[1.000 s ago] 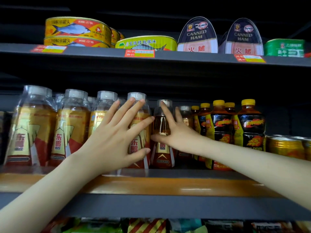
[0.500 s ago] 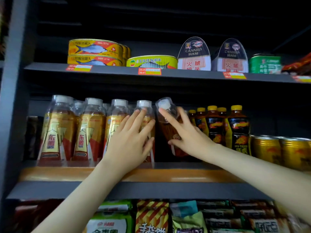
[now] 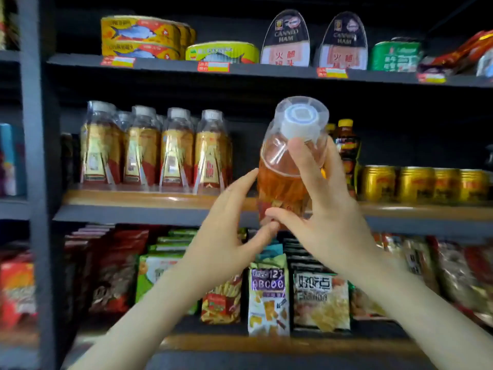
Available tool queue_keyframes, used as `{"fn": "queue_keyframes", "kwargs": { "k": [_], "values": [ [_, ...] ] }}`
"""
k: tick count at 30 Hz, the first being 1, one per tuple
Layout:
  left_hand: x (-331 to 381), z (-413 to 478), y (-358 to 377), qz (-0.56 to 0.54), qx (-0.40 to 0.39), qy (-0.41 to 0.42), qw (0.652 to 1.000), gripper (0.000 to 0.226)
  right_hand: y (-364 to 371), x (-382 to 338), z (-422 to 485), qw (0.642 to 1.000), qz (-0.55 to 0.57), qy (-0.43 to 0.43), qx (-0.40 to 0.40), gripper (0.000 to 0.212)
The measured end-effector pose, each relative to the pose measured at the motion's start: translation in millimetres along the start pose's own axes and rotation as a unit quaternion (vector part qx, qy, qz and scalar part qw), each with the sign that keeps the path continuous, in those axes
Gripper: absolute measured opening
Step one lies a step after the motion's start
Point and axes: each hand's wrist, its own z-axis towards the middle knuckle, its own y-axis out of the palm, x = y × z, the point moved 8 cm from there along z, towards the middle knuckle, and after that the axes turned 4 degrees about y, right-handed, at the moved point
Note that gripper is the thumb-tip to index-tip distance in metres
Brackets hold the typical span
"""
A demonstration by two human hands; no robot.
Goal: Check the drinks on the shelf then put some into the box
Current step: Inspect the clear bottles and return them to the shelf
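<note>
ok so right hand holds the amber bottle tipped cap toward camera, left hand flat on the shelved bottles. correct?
No. The left hand is off the shelved bottles; its straight fingers touch the lower side of the amber bottle, which the right hand holds tipped, cap toward camera. The head view shows it.

This is a grocery shop. Dark shelving (image 3: 160,213) carries price tags (image 3: 213,67) on its front edges. Rows of identical bottled drinks (image 3: 142,153), fish tins (image 3: 140,36), canned ham (image 3: 285,41) and snack bags (image 3: 321,300) fill it.
</note>
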Motion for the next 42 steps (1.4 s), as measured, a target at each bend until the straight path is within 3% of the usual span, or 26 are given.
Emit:
{"fn": "queue_keyframes", "kwargs": {
  "k": [3, 6, 12, 19, 23, 26, 29, 31, 34, 38, 40, 42],
  "values": [
    [24, -53, 24, -0.124, -0.026, -0.038, 0.991, 0.075, 6, -14, -59, 0.993, 0.098, 0.045, -0.053, 0.118],
    [28, -120, 54, -0.126, -0.104, -0.145, 0.976, 0.092, 16, -18, -126, 0.964, 0.184, 0.157, -0.111, 0.122],
    [39, -259, 100, -0.106, -0.197, -0.354, 0.908, 0.105, 56, -47, -267, 0.839, 0.296, 0.388, -0.241, 0.134],
    [54, -342, 117, -0.171, -0.210, -0.484, 0.832, 0.095, 83, -69, -348, 0.731, 0.335, 0.507, -0.311, 0.129],
    [54, -370, 113, -0.177, -0.191, -0.563, 0.784, 0.074, 102, -84, -373, 0.649, 0.376, 0.577, -0.324, 0.105],
    [54, -383, 106, -0.116, -0.212, -0.578, 0.779, 0.064, 115, -100, -383, 0.620, 0.355, 0.602, -0.356, 0.101],
    [58, -386, 102, -0.055, -0.247, -0.568, 0.783, 0.054, 124, -110, -396, 0.590, 0.336, 0.630, -0.378, 0.117],
    [60, -385, 99, -0.042, -0.264, -0.563, 0.782, 0.054, 125, -110, -401, 0.559, 0.350, 0.663, -0.353, 0.109],
    [59, -382, 97, -0.094, -0.272, -0.563, 0.775, 0.053, 126, -107, -404, 0.497, 0.431, 0.703, -0.270, 0.074],
    [48, -377, 83, -0.202, -0.183, -0.617, 0.739, 0.059, 120, -105, -413, 0.348, 0.517, 0.770, -0.141, 0.031],
    [52, -377, 87, -0.282, -0.190, -0.660, 0.670, 0.062, 119, -108, -405, 0.300, 0.550, 0.773, -0.100, 0.027],
    [63, -378, 96, -0.372, -0.210, -0.696, 0.577, 0.066, 118, -105, -394, 0.298, 0.574, 0.759, -0.076, 0.033]
  ]
}}
